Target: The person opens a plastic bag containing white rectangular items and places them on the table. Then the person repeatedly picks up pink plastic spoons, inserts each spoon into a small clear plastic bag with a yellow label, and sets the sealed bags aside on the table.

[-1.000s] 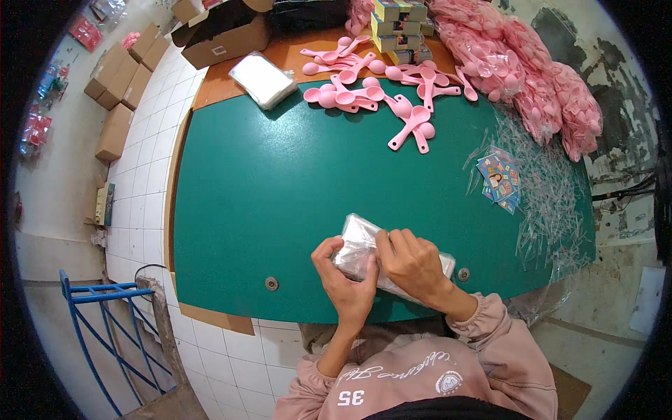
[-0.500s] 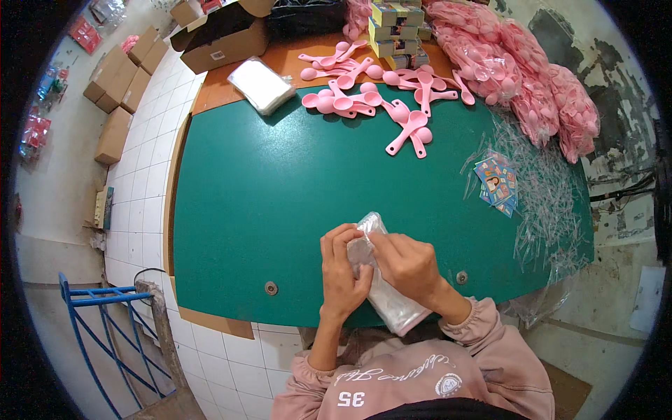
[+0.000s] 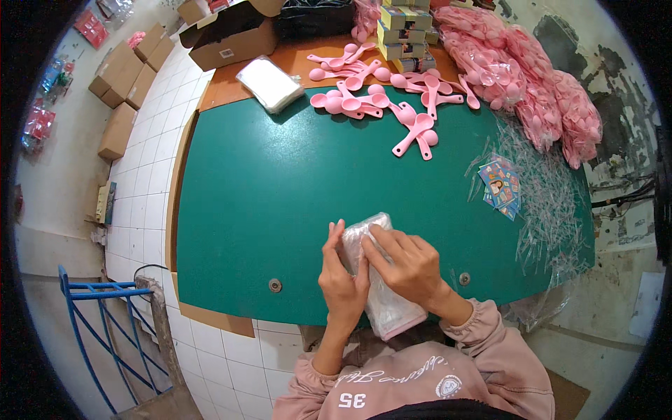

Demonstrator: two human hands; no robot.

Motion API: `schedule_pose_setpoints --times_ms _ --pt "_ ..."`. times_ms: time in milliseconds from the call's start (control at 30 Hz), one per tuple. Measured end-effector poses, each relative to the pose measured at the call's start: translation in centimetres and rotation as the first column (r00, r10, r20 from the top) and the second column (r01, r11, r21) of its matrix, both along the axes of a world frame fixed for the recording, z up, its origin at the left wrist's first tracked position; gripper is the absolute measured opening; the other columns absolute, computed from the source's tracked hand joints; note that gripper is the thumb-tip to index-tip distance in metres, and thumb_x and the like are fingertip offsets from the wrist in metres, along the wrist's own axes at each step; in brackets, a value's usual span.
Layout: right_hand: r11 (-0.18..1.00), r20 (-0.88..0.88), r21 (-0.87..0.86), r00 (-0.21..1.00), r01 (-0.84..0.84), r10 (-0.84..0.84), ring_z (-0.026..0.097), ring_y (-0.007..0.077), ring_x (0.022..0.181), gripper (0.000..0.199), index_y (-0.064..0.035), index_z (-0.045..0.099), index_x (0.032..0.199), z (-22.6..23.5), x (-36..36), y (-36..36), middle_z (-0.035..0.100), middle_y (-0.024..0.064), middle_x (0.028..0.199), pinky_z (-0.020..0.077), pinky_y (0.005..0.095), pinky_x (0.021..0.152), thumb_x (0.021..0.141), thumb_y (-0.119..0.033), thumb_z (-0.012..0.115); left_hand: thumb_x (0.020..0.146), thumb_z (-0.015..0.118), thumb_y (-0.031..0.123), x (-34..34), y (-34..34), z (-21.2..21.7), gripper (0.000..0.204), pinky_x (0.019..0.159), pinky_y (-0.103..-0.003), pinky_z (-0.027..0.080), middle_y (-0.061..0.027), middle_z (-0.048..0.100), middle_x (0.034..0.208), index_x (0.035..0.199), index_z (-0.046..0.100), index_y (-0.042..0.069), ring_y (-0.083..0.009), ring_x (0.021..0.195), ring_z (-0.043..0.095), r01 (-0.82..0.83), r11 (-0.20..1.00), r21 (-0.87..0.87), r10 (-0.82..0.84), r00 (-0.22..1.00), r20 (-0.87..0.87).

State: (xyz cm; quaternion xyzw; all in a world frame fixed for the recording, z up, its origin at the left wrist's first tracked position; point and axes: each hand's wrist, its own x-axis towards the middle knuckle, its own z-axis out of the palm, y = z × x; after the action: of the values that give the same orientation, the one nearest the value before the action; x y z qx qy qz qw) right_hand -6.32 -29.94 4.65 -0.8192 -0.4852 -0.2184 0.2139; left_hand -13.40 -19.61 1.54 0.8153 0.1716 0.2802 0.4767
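Note:
Both my hands grip a clear plastic bag (image 3: 384,308) with something pink showing at its lower end, held over the near edge of the green table (image 3: 259,189). My left hand (image 3: 342,283) wraps the bag's left side, fingers pointing up. My right hand (image 3: 408,262) lies across the bag's top, fingertips pressing the crinkled upper end (image 3: 365,225). The bag hangs past the table edge toward my lap.
Loose pink spoons (image 3: 381,105) lie at the table's far side, beside bagged pink spoons (image 3: 532,84) heaped at right. A stack of clear bags (image 3: 269,82), small colourful boxes (image 3: 406,31), printed cards (image 3: 500,187), and cardboard boxes (image 3: 231,38) are around. A blue metal frame (image 3: 105,329) stands on the tiled floor.
The bag has turned from lying crosswise to lengthwise, its lower end swinging down past the table edge. My hands shifted along it and still hold it.

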Motion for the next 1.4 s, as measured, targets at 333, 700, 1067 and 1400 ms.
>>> schedule_pose_setpoints --times_ms 333,700,1067,1400 --pt "0.802 -0.619 0.252 0.727 0.541 -0.297 0.059 0.0259 0.058 0.008 -0.0005 0.059 0.080 0.5 1.5 -1.4 0.060 0.0100 0.073 0.0464 0.0325 0.051 0.075 -0.006 0.061 0.083 0.047 -0.007 -0.4 -2.0 -0.4 0.035 0.091 -0.038 0.043 -0.0249 0.046 0.126 0.118 0.047 -0.006 -0.0373 0.119 0.042 0.010 0.998 0.066 -0.014 0.998 0.057" --pt "0.985 -0.586 0.165 0.800 -0.042 0.132 0.047 0.0272 0.095 0.041 -0.0066 0.052 0.100 1.7 -1.8 -3.0 0.050 0.0094 0.098 0.0366 0.0426 0.084 0.065 -0.016 0.069 0.079 0.062 0.003 0.0 -0.5 -0.6 0.043 0.093 -0.035 0.042 -0.0183 0.047 0.126 0.118 0.045 -0.004 -0.0248 0.116 0.047 0.184 0.961 -0.206 -0.204 0.976 -0.076" --pt "0.793 -0.506 -0.326 0.803 -0.515 0.314 0.043 0.0192 0.107 0.029 -0.0115 0.059 0.088 2.7 0.4 -6.0 0.050 0.0015 0.092 0.0215 0.0559 0.095 0.063 -0.025 0.066 0.078 0.061 -0.001 0.6 0.5 -0.3 0.032 0.100 -0.039 0.035 -0.0151 0.048 0.126 0.110 0.053 0.003 -0.0287 0.123 0.041 0.310 0.926 -0.215 -0.316 0.949 0.004" --pt "0.819 -0.664 -0.223 0.698 -0.528 0.269 0.043 0.0252 0.101 0.032 -0.0125 0.060 0.084 1.3 -0.2 -6.1 0.047 0.0031 0.087 0.0175 0.0613 0.097 0.064 -0.036 0.071 0.072 0.068 0.027 -0.7 3.5 0.1 0.014 0.100 -0.066 0.000 -0.0106 0.032 0.140 0.075 0.061 0.015 -0.0385 0.134 0.011 0.790 0.592 0.162 -0.751 0.613 -0.245"
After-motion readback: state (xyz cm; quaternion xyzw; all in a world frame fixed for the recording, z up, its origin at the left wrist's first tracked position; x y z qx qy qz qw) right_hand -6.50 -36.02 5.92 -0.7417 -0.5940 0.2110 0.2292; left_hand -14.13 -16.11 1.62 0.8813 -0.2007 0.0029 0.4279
